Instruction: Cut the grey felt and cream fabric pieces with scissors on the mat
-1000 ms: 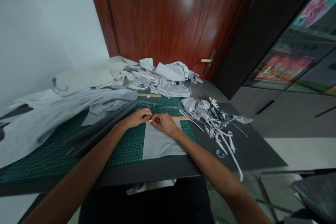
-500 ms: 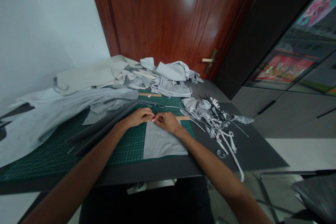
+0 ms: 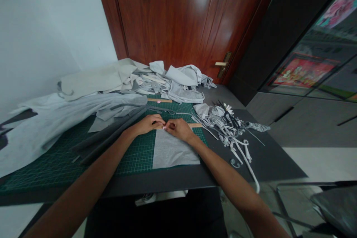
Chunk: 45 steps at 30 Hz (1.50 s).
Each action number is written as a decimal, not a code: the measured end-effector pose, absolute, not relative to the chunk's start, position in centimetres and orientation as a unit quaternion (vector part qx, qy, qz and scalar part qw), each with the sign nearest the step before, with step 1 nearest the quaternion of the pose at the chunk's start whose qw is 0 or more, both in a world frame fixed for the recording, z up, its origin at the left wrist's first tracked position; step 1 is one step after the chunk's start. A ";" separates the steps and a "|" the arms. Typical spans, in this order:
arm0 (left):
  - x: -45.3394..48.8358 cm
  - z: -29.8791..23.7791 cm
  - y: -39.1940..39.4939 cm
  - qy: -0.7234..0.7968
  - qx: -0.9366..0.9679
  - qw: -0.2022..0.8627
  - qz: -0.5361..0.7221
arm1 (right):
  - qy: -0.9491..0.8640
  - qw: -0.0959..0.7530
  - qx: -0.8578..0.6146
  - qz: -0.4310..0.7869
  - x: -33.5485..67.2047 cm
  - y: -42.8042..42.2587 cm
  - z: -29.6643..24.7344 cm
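Edging slightly rightward since a second earlier, the left hand (image 3: 146, 125) and right hand (image 3: 178, 130) stay together, fingertips meeting over something too small to tell, atop a soft grey jersey panel (image 3: 174, 151) lying flat on a gridded green cutting mat (image 3: 134, 160), curled fabric strips (image 3: 225, 130) nearby.

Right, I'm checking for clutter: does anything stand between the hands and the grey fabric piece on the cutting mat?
Only a wooden ruler, which seems to run under the left hand and right hand along the top edge of the grey fabric piece on the green cutting mat. Nothing else visible lies between them.
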<state>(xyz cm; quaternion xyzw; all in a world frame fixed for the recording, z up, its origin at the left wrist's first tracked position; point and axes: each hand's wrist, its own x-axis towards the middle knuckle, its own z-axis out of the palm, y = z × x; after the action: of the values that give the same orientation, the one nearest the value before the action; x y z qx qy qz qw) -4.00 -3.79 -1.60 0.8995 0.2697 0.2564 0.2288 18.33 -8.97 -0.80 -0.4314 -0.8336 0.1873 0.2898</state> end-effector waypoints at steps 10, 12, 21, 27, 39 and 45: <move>-4.1 -1.8 -3.5 0.265 0.901 0.226 0.258 | -0.834 0.281 -0.436 0.191 18.8 -8.8 -0.7; -4.1 -1.7 -3.6 0.264 0.901 0.226 0.258 | -0.833 0.279 -0.437 0.192 19.0 -8.8 -0.7; -4.0 -1.3 -3.9 0.266 0.903 0.229 0.247 | -0.838 0.270 -0.432 0.193 19.8 -8.6 -0.3; -4.0 -1.2 -3.9 0.272 0.905 0.223 0.241 | -0.841 0.266 -0.431 0.189 20.1 -8.7 0.0; -3.9 -1.0 -4.1 0.276 0.905 0.224 0.235 | -0.845 0.255 -0.431 0.190 20.7 -8.4 0.0; -3.9 -1.0 -4.1 0.276 0.901 0.232 0.243 | -0.846 0.253 -0.428 0.192 20.9 -8.4 0.1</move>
<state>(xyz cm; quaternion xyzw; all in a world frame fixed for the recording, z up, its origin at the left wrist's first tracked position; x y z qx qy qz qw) -3.92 -4.09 -1.04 0.9007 0.2755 0.2430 0.2318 20.93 -8.37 0.10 -0.4275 -0.8463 0.1923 0.2532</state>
